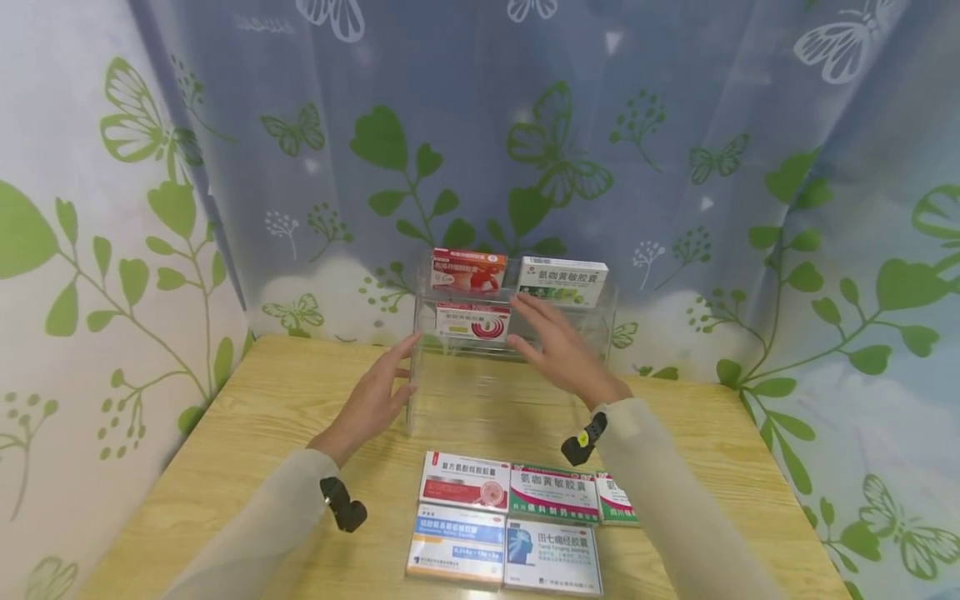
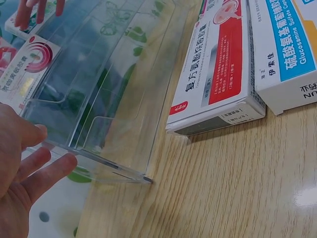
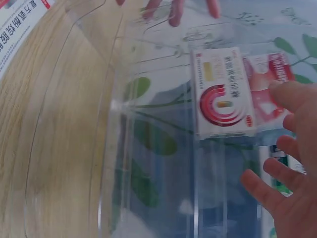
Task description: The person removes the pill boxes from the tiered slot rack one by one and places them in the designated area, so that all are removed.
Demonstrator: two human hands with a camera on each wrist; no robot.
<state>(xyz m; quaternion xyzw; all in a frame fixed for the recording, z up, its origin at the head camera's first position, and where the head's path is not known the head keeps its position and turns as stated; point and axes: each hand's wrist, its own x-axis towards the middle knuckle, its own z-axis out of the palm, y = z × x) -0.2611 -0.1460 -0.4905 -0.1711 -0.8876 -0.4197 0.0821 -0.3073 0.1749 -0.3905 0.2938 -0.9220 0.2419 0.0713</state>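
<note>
A clear stepped display rack (image 1: pixel 487 408) stands at the back of the table. My left hand (image 1: pixel 375 400) is at its left side, fingers loosely spread; in the left wrist view the fingertips lie at the rack's edge, and I cannot tell how firmly they touch. The right hand (image 1: pixel 558 346) hovers over the rack's right half, fingers extended, holding nothing. On the top tier are a red medicine box (image 1: pixel 468 273) and a white-green medicine box (image 1: pixel 562 282). One tier lower, left of the right hand, sits a white box with red rings (image 3: pixel 223 94).
In front of the rack lie a red-white box (image 1: pixel 465 481), a green-white box (image 1: pixel 553 492), a blue-white box (image 1: pixel 456 542) and a pale blue box (image 1: pixel 553 557). Another green box (image 1: pixel 617 498) is partly behind the right sleeve. A patterned curtain (image 1: pixel 480 125) hangs behind the table.
</note>
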